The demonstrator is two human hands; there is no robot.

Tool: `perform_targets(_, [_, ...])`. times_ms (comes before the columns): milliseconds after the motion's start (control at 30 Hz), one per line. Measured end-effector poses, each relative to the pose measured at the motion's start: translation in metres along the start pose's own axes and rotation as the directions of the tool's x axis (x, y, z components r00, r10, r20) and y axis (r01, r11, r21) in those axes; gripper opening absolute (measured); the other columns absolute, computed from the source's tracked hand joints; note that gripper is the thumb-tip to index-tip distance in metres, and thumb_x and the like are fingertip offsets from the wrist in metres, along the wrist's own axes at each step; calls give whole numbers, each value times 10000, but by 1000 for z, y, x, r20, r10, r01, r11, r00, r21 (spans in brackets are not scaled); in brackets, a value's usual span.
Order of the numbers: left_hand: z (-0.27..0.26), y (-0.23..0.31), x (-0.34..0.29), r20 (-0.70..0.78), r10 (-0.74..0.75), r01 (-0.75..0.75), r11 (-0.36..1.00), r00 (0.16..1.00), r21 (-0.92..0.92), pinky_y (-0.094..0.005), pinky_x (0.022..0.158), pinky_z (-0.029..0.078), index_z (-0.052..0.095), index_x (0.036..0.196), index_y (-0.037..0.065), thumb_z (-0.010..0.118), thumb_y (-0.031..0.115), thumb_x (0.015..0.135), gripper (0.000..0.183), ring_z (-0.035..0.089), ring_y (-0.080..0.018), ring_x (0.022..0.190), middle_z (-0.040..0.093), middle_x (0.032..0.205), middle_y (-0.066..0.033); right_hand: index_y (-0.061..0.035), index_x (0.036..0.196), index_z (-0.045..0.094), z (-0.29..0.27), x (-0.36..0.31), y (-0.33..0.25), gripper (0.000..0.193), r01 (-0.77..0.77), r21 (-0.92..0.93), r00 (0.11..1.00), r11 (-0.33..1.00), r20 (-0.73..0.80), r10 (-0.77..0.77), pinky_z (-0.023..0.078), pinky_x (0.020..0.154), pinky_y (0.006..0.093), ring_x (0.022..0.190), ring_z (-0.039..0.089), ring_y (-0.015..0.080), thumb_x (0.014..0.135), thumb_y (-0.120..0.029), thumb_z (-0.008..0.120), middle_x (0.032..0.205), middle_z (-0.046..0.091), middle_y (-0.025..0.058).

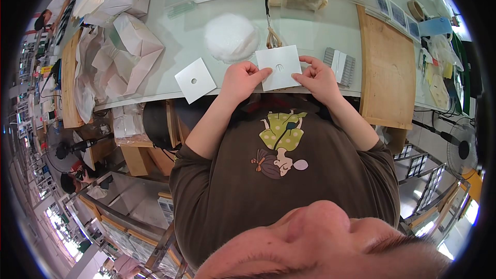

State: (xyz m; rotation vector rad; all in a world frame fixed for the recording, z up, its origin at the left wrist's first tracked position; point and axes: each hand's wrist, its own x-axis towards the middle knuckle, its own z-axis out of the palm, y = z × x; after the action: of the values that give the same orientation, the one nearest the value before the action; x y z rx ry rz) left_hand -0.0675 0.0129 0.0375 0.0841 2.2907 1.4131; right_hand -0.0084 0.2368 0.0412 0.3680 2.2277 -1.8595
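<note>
Between my two hands, a white square card (284, 78) is held near the table's front edge, with a small round cut or mark in its middle. My left hand (241, 79) pinches its left side with the thumb on top. On its right side, my right hand (320, 81) grips the card between thumb and fingers. Left of my left hand lies another white square card (202, 83), turned at an angle, with a round hole at its centre. Just beyond the held card is a thin tool (273, 37) with brownish prongs, partly hidden by it.
A round white mound (230, 37) sits on the table beyond my left hand. Crumpled white paper (121, 54) stands at the left. A grey ridged piece (339, 66) lies right of my right hand, beside a wooden board (387, 70). A clear-wrapped bundle (298, 1) lies farther back.
</note>
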Motion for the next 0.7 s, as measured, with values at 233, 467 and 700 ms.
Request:
perform_targets(233, [2,1,-1,-2,-22,22,997,1000,77,-297,552,446,617,700,2,774,383,725,412,544,-152,556,598,601,-70,26,1229,520,1,0,5,491,20,-75,999,997,-23,-22,357,552,185,571,433,13,801,-104,720,617,495,-63])
perform_targets(467, [10,-12,-1,-187,715,-580,668,674,466,-322,701,482,651,818,58,760,238,734,227,594,-229,829,639,896,-70,-38,1154,598,-14,-7,-1,449,437,-412,884,799,33,-467,459,637,267,720,539,144,737,-96,756,898,596,60])
perform_targets(700, [-13,-7,-9,107,804,-725,460,585,512,-384,901,426,677,990,98,642,36,739,261,537,-298,1081,610,1066,-38,-57,1041,636,-26,-3,2,371,758,-620,548,205,433,-716,510,704,357,866,590,287,678,8,678,1116,597,96])
